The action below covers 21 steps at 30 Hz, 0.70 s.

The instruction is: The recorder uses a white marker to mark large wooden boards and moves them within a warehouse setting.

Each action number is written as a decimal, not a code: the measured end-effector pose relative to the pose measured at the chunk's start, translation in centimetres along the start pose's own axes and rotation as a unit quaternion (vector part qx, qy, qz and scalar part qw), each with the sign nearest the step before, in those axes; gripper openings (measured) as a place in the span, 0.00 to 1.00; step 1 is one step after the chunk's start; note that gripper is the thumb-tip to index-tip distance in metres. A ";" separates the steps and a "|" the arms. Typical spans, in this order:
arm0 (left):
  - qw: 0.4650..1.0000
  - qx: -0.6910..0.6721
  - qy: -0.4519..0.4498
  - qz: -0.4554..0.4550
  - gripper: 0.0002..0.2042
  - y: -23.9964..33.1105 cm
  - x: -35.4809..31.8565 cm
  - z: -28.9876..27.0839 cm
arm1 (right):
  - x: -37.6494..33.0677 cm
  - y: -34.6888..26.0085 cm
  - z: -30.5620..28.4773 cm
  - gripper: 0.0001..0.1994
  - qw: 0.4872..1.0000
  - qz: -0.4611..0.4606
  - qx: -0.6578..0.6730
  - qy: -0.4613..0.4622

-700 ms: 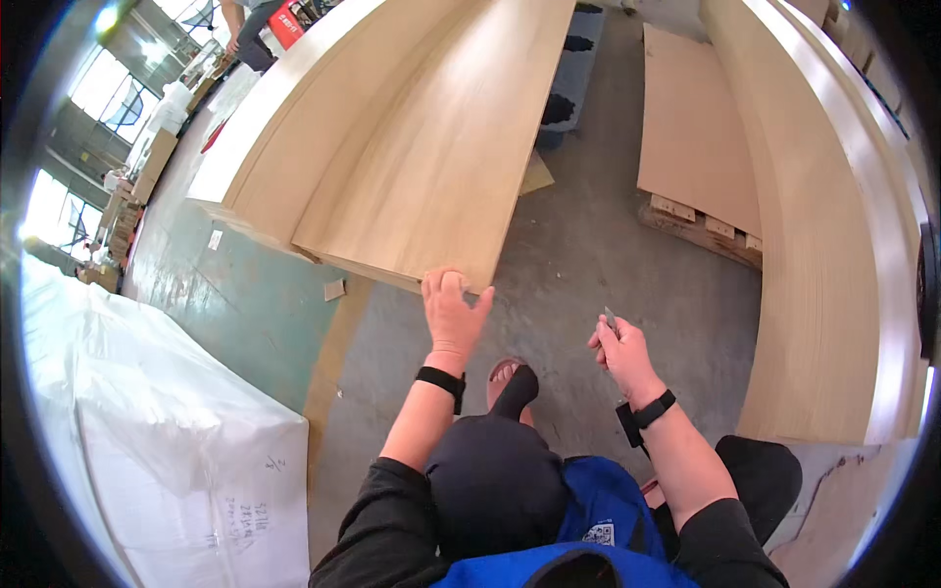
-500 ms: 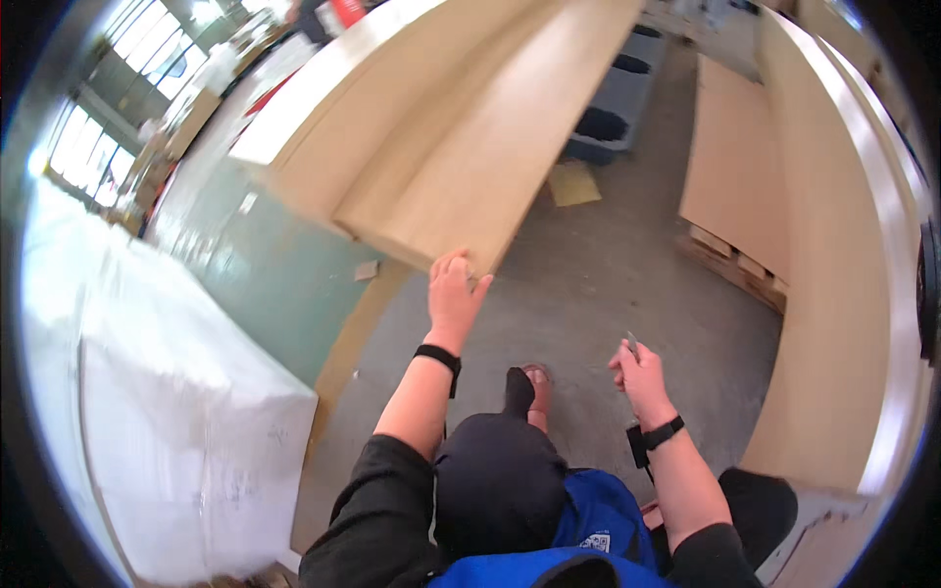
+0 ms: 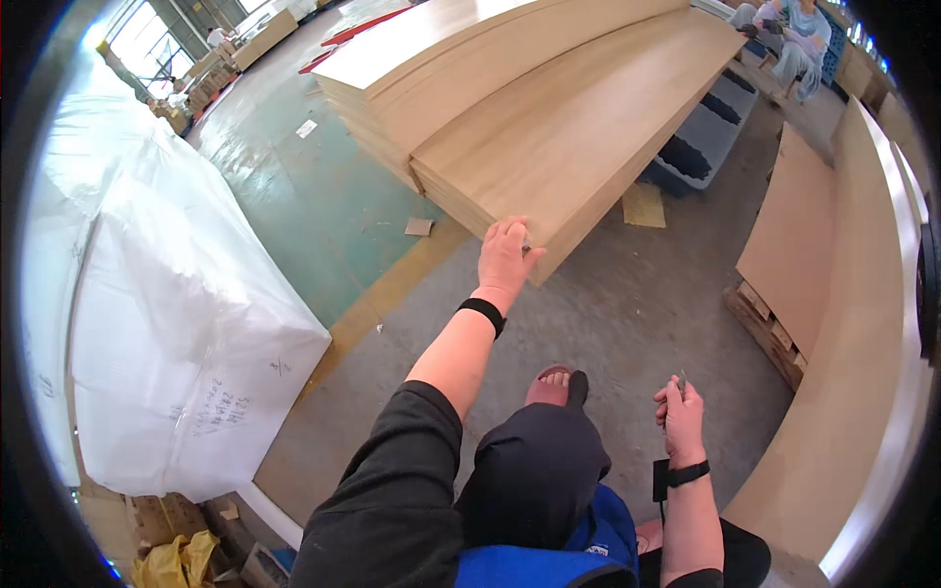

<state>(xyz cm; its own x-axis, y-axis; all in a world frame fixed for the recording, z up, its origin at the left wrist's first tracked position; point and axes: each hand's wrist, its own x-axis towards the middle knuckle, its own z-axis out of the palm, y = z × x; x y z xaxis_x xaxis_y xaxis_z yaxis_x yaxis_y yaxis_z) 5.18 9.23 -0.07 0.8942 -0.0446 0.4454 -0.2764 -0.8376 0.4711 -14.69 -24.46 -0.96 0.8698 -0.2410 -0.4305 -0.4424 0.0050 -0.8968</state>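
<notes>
My left hand is at the near corner of a stack of pale wooden boards. Its fingers curl over the end edge of the top board, with the thumb against the side. A tiny object shows near the thumb, too small to name. Lower and to the right, my right hand is closed in a pinch above the grey floor. From its fingertips sticks a small thin grey piece, metal-looking, of a kind I cannot make out. Both wrists wear black bands.
At left stands a white film-wrapped bundle. Curved pale panels rise on the right, beside a brown sheet on a wooden pallet. A grey bin with dark contents lies beyond the stack. A person sits far right.
My view has swung left and steadied, so the stack appears farther right and the seated person has come into sight. My left hand stays at the board's corner; my right still pinches the thin piece.
</notes>
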 end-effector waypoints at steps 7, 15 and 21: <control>0.999 0.013 0.029 0.011 0.18 0.5 -0.1 0.9 | -2.4 -5.1 -4.0 0.11 0.995 -0.039 -0.084 0.031; 0.999 0.044 0.014 -0.001 0.19 0.4 -0.1 1.2 | -7.3 -7.7 -12.5 0.10 0.984 -0.061 -0.141 0.086; 0.994 0.101 0.034 0.030 0.17 0.6 -0.5 1.8 | -8.9 -8.9 -13.9 0.09 0.986 -0.037 -0.126 0.107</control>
<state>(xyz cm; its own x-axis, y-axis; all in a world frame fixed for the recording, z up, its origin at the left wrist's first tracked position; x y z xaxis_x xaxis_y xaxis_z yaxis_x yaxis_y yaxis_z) 5.18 7.76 -1.33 0.8509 -0.0666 0.5211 -0.2463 -0.9267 0.2837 -21.58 -35.88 12.29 0.8481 -0.4303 -0.3091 -0.4428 -0.2554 -0.8595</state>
